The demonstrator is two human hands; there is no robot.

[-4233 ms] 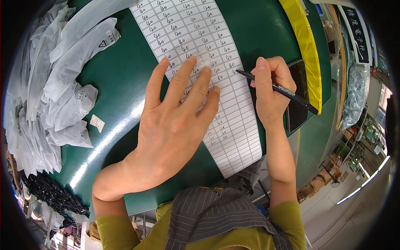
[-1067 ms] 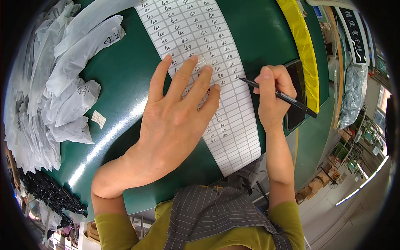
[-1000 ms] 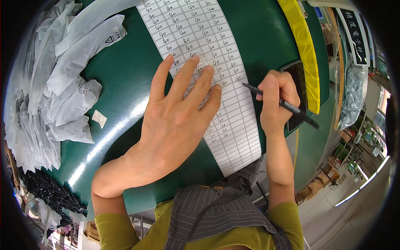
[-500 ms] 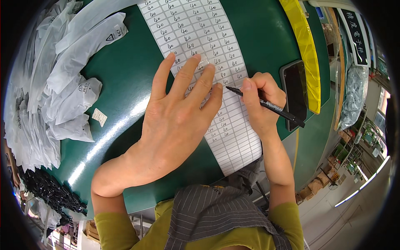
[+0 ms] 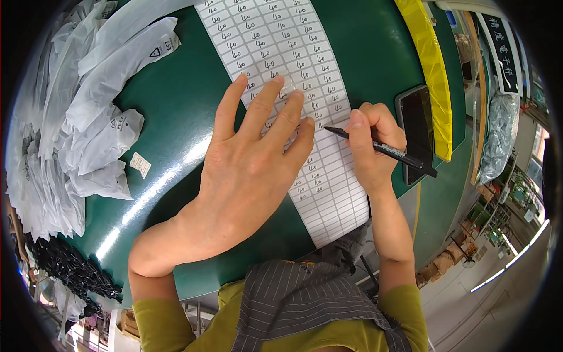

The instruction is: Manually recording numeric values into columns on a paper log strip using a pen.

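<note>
The label sheet (image 5: 331, 176) extends from the near edge of the bench (image 5: 375, 53) toward its far edge. The left hand (image 5: 246, 158) is spread open upon it; the right hand (image 5: 375, 152) grips the black pen (image 5: 410, 159), tip between both hands.

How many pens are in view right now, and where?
1: the black pen in the right hand, its tip at the white label sheet. Others could be hidden under the pale plastic bags at left.

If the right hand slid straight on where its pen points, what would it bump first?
Probably the left hand, at its little finger, just beyond the pen; whether the pen touches the label sheet is unclear.
</note>
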